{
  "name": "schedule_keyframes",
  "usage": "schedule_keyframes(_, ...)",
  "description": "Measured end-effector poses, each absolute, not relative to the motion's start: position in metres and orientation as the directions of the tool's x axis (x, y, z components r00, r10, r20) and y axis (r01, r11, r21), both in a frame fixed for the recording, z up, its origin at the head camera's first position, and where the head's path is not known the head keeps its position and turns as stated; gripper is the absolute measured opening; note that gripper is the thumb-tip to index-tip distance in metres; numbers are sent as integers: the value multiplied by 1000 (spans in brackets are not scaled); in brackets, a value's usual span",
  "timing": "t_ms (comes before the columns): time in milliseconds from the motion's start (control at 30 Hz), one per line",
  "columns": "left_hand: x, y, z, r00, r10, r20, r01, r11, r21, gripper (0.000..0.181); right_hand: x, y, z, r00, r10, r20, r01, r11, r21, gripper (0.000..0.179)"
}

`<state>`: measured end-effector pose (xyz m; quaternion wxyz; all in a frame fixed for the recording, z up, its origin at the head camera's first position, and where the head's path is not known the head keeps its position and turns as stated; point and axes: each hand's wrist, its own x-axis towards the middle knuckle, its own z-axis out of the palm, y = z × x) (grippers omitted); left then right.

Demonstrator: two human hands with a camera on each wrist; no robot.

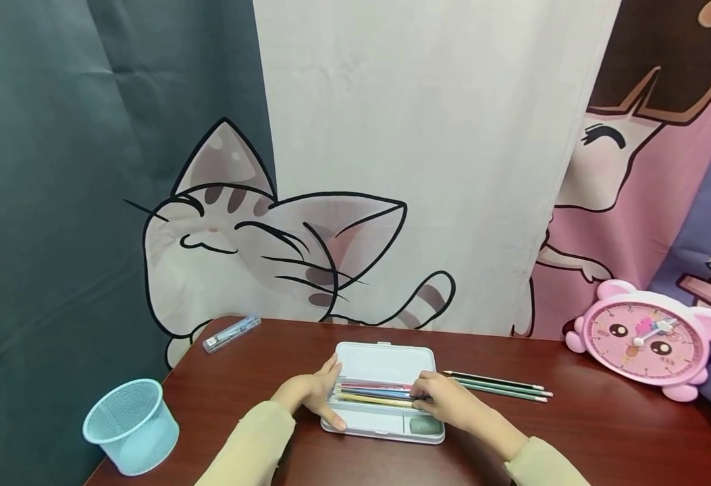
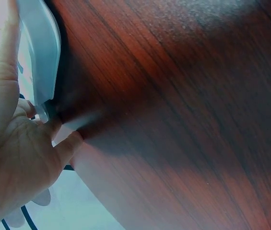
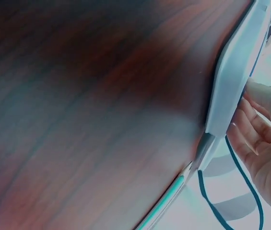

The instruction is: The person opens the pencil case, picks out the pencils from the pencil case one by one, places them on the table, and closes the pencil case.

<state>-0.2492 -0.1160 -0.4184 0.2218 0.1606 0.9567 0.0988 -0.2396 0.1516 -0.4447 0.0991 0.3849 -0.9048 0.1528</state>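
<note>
An open white pencil case (image 1: 372, 361) lies in the middle of the table, its lid laid back. Several coloured pencils (image 1: 370, 393) lie side by side in its tray, and a green eraser (image 1: 423, 425) sits in the front right compartment. My left hand (image 1: 319, 397) rests against the case's left end, fingers fairly straight; the left wrist view shows the palm (image 2: 10, 143) open beside the case (image 2: 41, 57). My right hand (image 1: 428, 397) has its fingers curled over the right ends of the pencils. The right wrist view shows those fingers (image 3: 265, 124) at the case's edge (image 3: 231, 86).
Three loose pencils (image 1: 501, 386) lie on the dark red table (image 1: 574, 432) right of the case. A pink clock (image 1: 649, 341) stands at the far right, a blue mesh cup (image 1: 130, 425) at the front left corner, and a small clear box (image 1: 231, 333) at the back left.
</note>
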Motion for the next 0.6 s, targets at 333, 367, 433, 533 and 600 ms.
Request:
schedule_keyframes(333, -250, -117, -419, -846, 356, -397, 254, 924, 286, 115, -236, 146, -442, -707, -664, 243, -707, 665, -240, 6)
schedule_keyframes(367, -250, -117, -419, -847, 358, -394, 257, 923, 286, 115, -236, 146, -442, -705, -666, 243, -709, 663, -241, 6)
schedule_keyframes(433, -250, -118, -419, -847, 361, -389, 259, 921, 291, 115, -234, 144, -443, -707, -666, 238, -707, 669, -230, 7)
schedule_keyframes(533, -248, -118, -419, -848, 365, -384, 260, 919, 298, 115, -232, 143, -444, -703, -666, 248, -709, 682, -180, 8)
schedule_keyframes(600, -248, -118, -418, -848, 366, -382, 262, 918, 298, 115, -232, 143, -445, -713, -654, 254, -697, 699, -158, 8)
